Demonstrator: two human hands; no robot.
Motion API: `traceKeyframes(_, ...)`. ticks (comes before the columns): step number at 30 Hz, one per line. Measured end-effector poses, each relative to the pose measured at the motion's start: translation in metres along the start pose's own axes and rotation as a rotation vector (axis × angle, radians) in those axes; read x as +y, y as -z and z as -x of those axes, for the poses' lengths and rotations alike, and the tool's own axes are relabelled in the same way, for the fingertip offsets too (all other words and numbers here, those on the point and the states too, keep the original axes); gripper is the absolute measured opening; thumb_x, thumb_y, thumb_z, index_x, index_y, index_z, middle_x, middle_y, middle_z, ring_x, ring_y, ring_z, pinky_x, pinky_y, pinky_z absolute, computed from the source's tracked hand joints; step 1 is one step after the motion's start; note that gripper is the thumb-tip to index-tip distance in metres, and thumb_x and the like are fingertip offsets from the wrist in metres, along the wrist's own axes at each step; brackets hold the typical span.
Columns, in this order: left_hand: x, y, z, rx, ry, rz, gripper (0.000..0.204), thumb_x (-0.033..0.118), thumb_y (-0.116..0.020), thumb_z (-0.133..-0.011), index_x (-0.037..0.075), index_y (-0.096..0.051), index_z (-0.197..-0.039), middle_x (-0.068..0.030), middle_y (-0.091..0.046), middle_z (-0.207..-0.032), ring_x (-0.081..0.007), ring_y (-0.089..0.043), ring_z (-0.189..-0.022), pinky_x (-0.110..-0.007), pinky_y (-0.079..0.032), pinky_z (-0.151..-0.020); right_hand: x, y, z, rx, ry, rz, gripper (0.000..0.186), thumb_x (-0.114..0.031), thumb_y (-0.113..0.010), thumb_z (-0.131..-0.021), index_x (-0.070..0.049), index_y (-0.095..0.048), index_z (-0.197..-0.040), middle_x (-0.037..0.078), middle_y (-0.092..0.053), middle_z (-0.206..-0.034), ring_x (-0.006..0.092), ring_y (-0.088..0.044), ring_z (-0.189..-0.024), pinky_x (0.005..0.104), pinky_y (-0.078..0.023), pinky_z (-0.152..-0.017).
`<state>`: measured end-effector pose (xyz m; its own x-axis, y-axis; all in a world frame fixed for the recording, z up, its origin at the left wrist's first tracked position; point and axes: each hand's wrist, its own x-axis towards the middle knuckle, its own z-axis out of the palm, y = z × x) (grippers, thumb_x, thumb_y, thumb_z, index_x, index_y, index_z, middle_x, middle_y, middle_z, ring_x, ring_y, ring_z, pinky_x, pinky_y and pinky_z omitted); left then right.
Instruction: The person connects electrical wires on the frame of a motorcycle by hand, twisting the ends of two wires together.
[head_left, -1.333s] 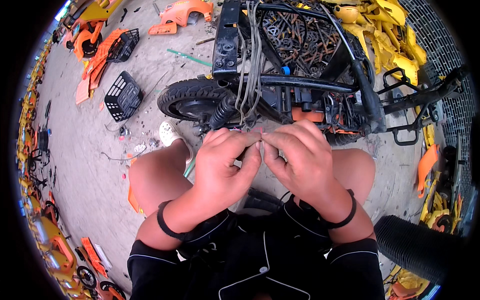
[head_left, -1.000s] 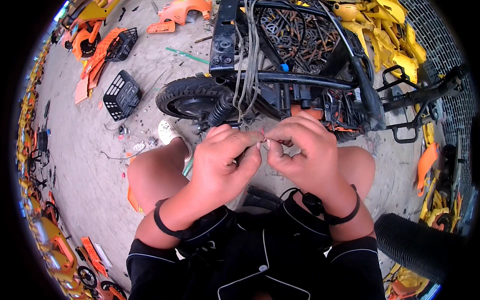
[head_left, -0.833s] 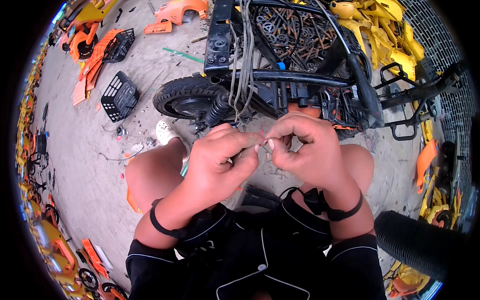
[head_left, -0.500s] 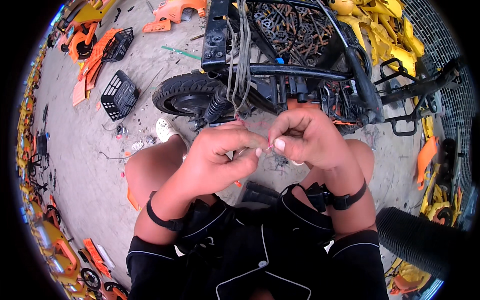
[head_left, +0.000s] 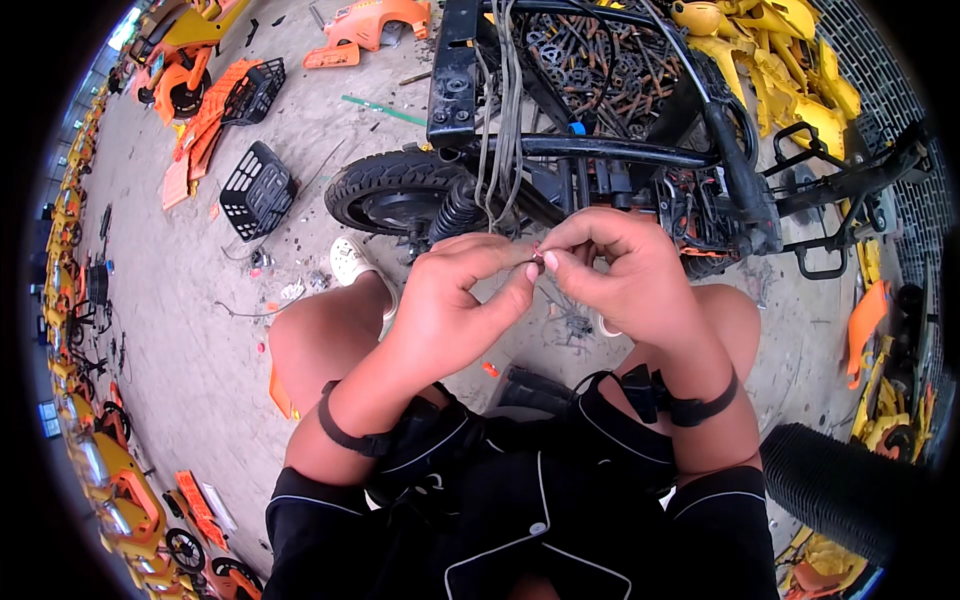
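Observation:
Thumb and forefinger of my left hand (head_left: 450,300) are closed in a pinch, meeting the fingertips of my right hand (head_left: 632,272). Between them sits a thin red wire (head_left: 537,252), mostly covered by the fingertips. My right hand pinches it too, its other fingers curled. Just beyond my hands stands a black scooter frame (head_left: 620,148), with grey cables (head_left: 503,130) hanging over it. Its black-tyred wheel (head_left: 385,190) and coil-spring shock absorber (head_left: 458,212) lie beyond my left hand. Exposed wiring (head_left: 690,205) shows in the frame beyond my right hand.
Rusty bolts and gears (head_left: 590,70) are heaped within the frame. A black plastic basket (head_left: 258,192) lies at the left, near orange panels (head_left: 200,130). Yellow panels (head_left: 790,60) pile up at far right. A black ribbed object (head_left: 830,490) stands at near right.
My fingertips have drawn closer together, covering more of the red wire. The whole scene has shifted slightly right in the view as my head turned.

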<state>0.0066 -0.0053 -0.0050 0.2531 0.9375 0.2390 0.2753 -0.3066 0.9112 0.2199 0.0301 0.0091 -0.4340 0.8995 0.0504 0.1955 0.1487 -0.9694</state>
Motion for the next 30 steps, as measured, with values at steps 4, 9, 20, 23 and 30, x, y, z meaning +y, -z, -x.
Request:
traceKeyframes(4, -0.007, -0.002, 0.000, 0.047, -0.021, -0.010, 0.025, 0.008, -0.076, -0.092, -0.002, -0.076, -0.114, -0.0157, -0.077, -0.094, -0.0260, -0.071, -0.083, -0.035, -0.055, -0.083, 0.001, -0.004, -0.001, 0.048, 0.159, 0.151, 0.013, -0.005, -0.078, -0.086, -0.004, -0.075, -0.099, 0.003, -0.070, -0.086, 0.0142, -0.063, -0.078, 0.0292, -0.052, -0.070)
traceKeyframes(9, 0.010, 0.000, 0.000, 0.011, 0.269, 0.144, 0.024, 0.013, -0.076, -0.097, -0.002, -0.076, -0.116, -0.0124, -0.078, -0.103, -0.0174, -0.070, -0.094, -0.031, -0.055, -0.087, 0.002, -0.005, -0.005, 0.083, 0.406, 0.391, 0.016, -0.004, -0.079, -0.079, -0.005, -0.072, -0.094, 0.007, -0.070, -0.091, 0.0290, -0.064, -0.085, 0.0377, -0.054, -0.076)
traceKeyframes(20, 0.000, 0.000, 0.000, 0.043, 0.113, 0.055, 0.016, 0.008, -0.074, -0.098, 0.000, -0.078, -0.111, -0.0083, -0.076, -0.098, -0.0171, -0.070, -0.096, -0.031, -0.054, -0.088, -0.004, -0.004, -0.004, 0.089, 0.487, 0.520, 0.017, -0.003, -0.078, -0.079, -0.004, -0.070, -0.094, 0.008, -0.069, -0.092, 0.0307, -0.064, -0.086, 0.0388, -0.054, -0.076)
traceKeyframes(23, -0.001, -0.002, 0.001, 0.038, 0.192, 0.086, 0.015, 0.009, -0.073, -0.099, 0.000, -0.078, -0.110, -0.0076, -0.076, -0.096, -0.0152, -0.070, -0.092, -0.029, -0.055, -0.086, 0.001, -0.004, -0.003, 0.092, 0.470, 0.510, 0.018, -0.004, -0.078, -0.080, -0.004, -0.071, -0.096, 0.008, -0.070, -0.093, 0.0307, -0.064, -0.086, 0.0386, -0.054, -0.077)
traceKeyframes(30, 0.003, -0.005, 0.000, 0.060, 0.266, 0.249, 0.022, 0.013, -0.072, -0.102, -0.001, -0.077, -0.119, -0.0079, -0.078, -0.101, -0.0097, -0.069, -0.092, -0.026, -0.056, -0.083, -0.005, -0.008, -0.002, 0.128, 0.450, 0.509, 0.023, -0.006, -0.080, -0.082, -0.005, -0.073, -0.104, 0.009, -0.071, -0.097, 0.0303, -0.066, -0.090, 0.0396, -0.055, -0.080)
